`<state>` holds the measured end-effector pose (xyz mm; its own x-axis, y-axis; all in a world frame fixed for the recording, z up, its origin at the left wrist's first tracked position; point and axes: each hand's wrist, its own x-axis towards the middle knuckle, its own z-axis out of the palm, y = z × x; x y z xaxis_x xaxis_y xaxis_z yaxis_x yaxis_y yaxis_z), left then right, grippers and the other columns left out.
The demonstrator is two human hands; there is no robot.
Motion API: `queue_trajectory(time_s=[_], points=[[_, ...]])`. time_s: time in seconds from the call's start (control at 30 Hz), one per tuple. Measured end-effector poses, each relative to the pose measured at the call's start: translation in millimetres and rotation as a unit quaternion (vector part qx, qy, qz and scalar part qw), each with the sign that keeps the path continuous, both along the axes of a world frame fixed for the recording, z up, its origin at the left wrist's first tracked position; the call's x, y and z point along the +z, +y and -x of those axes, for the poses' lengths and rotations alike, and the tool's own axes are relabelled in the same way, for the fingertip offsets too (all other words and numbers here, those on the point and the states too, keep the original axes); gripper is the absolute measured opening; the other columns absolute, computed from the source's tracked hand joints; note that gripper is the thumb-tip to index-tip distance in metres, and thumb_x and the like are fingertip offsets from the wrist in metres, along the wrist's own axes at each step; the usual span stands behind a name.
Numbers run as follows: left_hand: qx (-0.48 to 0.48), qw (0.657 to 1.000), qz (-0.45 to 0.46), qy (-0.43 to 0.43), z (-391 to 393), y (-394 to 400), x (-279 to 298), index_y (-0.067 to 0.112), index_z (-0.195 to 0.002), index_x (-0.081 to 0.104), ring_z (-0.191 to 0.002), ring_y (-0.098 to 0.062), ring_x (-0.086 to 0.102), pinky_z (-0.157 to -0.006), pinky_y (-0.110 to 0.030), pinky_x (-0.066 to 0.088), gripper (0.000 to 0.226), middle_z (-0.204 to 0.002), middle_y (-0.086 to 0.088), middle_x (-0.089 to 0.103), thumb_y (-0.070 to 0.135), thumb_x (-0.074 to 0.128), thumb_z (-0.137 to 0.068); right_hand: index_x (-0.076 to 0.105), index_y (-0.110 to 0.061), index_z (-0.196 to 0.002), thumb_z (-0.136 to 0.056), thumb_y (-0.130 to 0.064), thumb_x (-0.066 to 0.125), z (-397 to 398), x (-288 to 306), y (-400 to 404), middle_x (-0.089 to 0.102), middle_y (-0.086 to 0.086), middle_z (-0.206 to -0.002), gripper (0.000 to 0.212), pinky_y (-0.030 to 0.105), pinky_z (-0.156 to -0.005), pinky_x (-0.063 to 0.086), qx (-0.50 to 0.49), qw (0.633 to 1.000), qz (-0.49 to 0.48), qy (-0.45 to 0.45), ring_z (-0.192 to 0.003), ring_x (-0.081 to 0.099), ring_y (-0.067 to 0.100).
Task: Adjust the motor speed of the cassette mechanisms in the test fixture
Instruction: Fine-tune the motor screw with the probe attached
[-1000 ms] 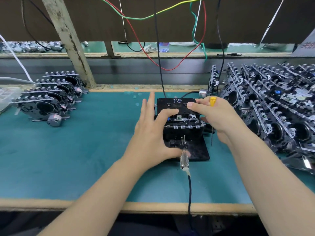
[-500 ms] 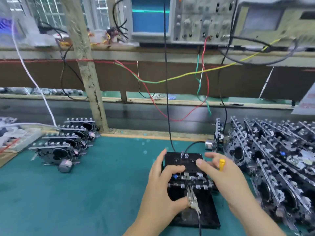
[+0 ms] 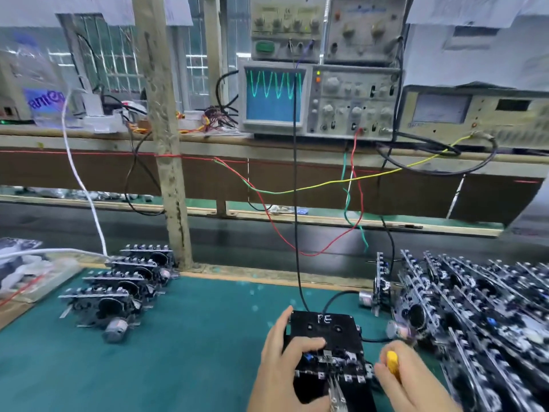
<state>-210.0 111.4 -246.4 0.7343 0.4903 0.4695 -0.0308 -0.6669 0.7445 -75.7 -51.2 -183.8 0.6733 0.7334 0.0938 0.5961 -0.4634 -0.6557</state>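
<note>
A black test fixture (image 3: 323, 325) marked "FE" sits on the green mat at the lower middle, with a cassette mechanism (image 3: 341, 360) seated in its near half. My left hand (image 3: 279, 370) grips that mechanism, index finger curled over its top and thumb at its near edge. Just to the right of the fixture, my right hand (image 3: 416, 385) holds a small yellow-handled screwdriver (image 3: 392, 362); its tip is hidden. A metal clip (image 3: 335, 391) on a lead lies over the fixture's front. On the shelf above, the oscilloscope (image 3: 274, 93) shows a green wave.
Several finished cassette mechanisms (image 3: 118, 292) stand in a row at the left. A dense batch of mechanisms (image 3: 475, 307) fills the right side. A wooden post (image 3: 166, 144) rises behind the mat. Coloured wires (image 3: 297, 191) hang from the instruments down to the fixture.
My view has tilted up from the bench to the instrument shelf. The oscilloscope trace went from a flat line to a wave. My right hand has slid off the mechanism to the fixture's right.
</note>
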Motion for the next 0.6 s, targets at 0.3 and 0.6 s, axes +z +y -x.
queue_trajectory(time_s=[0.3, 0.6], points=[[-0.004, 1.0, 0.006, -0.007, -2.2, 11.0, -8.5, 0.064, -0.12, 0.05, -0.148, 0.005, 0.017, -0.116, -0.044, 0.035, 0.064, -0.157, 0.038, 0.002, 0.055, 0.084, -0.065, 0.061, -0.067, -0.098, -0.076, -0.07, 0.043, 18.9, 43.6, -1.8, 0.063, -0.006, -0.078, 0.029, 0.011, -0.071, 0.042, -0.008, 0.991, -0.093, -0.092, -0.073, 0.059, 0.008], [-0.038, 0.996, 0.076, 0.009, -2.9, 13.9, -1.8, 0.043, -0.144, 0.05, -0.15, -0.013, 0.024, -0.114, -0.019, 0.03, 0.089, -0.15, 0.04, 0.015, 0.052, 0.086, -0.064, 0.042, -0.041, -0.101, -0.098, -0.042, 0.051, 25.4, -9.1, 18.4, 0.047, -0.051, -0.127, 0.01, 0.018, -0.113, 0.022, 0.041, 0.986, -0.154, -0.045, -0.13, 0.036, -0.019]])
